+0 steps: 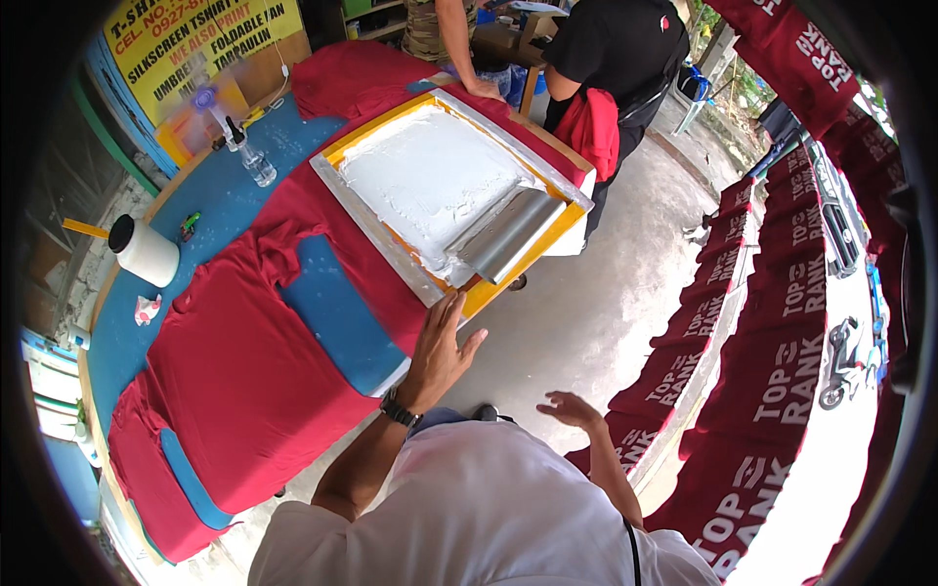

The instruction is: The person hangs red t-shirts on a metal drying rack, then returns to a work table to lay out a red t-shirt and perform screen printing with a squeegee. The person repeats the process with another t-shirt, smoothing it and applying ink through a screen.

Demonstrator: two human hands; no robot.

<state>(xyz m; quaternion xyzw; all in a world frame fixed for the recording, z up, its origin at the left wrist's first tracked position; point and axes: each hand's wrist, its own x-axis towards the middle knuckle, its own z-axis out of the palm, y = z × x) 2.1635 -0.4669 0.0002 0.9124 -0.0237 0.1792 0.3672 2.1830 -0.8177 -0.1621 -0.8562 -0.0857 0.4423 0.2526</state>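
Note:
A silkscreen frame (383, 241) lies tilted on dark red shirts, edged with yellow tape, its mesh thickly coated in white ink (420, 171). Across its near right end rests a wide metal squeegee (513, 232). My left hand (440, 356), with a dark watch on the wrist, reaches to the frame's near corner. Its fingers are stretched and the thumb stands apart; whether the fingertips touch the frame I cannot tell. My right hand (572, 410) hangs in the air over the floor to the right, fingers spread, holding nothing. A red T-shirt (254, 352) lies spread left of my left hand.
On the blue tabletop (327, 303) stand a white tub (145, 252), a clear bottle (256, 164) and a small fan (203, 98). A co-worker's hand (484, 90) leans at the far edge. Another person (625, 59) stands close by. Printed red shirts (708, 293) hang in rows on the right.

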